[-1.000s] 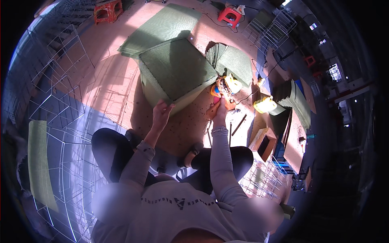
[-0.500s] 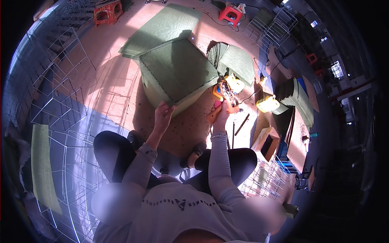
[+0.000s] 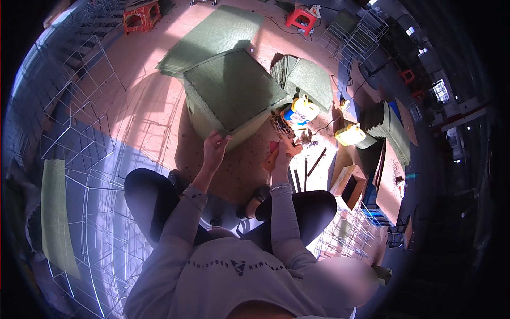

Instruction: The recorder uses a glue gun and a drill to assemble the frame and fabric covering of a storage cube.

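A large green felt-like box (image 3: pixel 234 93) stands on the floor in front of me, with dark lines along its top edges. My left hand (image 3: pixel 214 149) is closed at the box's near corner, its fingertips pinched against the edge. In my right hand (image 3: pixel 281 162) is an orange glue gun (image 3: pixel 282 133), its front part caked with dark brown stains. The gun's front end points away from me, close to the box's right side. Just beyond it stands a yellow, white and blue container (image 3: pixel 302 111).
Green sheets (image 3: pixel 212 37) lie behind the box, and a fanned stack (image 3: pixel 308 80) sits to its right. Dark sticks (image 3: pixel 317 162) lie near a wooden box (image 3: pixel 350 186). Wire frames (image 3: pixel 85 106) crowd the left. A yellow container (image 3: pixel 349 135) and red stools (image 3: pixel 301 20) stand further off.
My right hand has moved the glue gun left and slightly toward me, away from the yellow, white and blue container. My left hand has stayed at the box corner, shifting only slightly.
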Motion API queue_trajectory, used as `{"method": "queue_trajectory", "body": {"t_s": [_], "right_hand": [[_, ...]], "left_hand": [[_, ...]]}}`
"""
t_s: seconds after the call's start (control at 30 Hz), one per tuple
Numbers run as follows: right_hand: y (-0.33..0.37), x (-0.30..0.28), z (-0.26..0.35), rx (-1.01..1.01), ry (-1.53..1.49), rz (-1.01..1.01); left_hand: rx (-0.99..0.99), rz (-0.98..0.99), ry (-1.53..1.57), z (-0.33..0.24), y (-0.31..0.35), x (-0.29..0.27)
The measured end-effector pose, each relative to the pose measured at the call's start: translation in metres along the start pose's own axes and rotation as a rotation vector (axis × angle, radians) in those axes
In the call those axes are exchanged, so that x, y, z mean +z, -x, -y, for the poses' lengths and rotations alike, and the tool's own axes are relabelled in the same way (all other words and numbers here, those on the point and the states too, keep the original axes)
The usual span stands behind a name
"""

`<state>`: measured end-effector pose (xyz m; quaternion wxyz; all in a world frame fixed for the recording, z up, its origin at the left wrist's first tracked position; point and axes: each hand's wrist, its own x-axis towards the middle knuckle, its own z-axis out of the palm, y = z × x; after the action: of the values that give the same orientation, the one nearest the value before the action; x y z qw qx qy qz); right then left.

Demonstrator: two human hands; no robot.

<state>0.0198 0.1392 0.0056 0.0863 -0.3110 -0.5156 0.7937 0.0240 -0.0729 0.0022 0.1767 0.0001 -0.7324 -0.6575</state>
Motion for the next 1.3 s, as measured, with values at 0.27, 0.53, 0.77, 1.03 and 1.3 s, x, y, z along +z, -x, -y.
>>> {"method": "queue_trajectory", "body": {"t_s": [0.27,0.53,0.77,1.03,1.3], "right_hand": [[0.022,-0.025,-0.067,0.09,-0.117,-0.06],[0.024,0.01,-0.012,-0.072,-0.157,0.038],[0.027,-0.002,-0.008,0.039,-0.088,0.219],[0.022,0.011,-0.001,0.034,-0.174,0.139],[-0.024,0.007,0.022,-0.044,-0.06,0.062]], "left_hand": [[-0.008,0.01,0.009,0.006,-0.001,0.0],[0.014,-0.001,0.021,0.018,-0.006,-0.009],[0.065,-0.014,0.073,0.013,0.004,0.005],[-0.03,0.076,0.108,0.005,-0.001,-0.001],[-0.032,0.101,0.094,0.009,-0.001,-0.003]]}}
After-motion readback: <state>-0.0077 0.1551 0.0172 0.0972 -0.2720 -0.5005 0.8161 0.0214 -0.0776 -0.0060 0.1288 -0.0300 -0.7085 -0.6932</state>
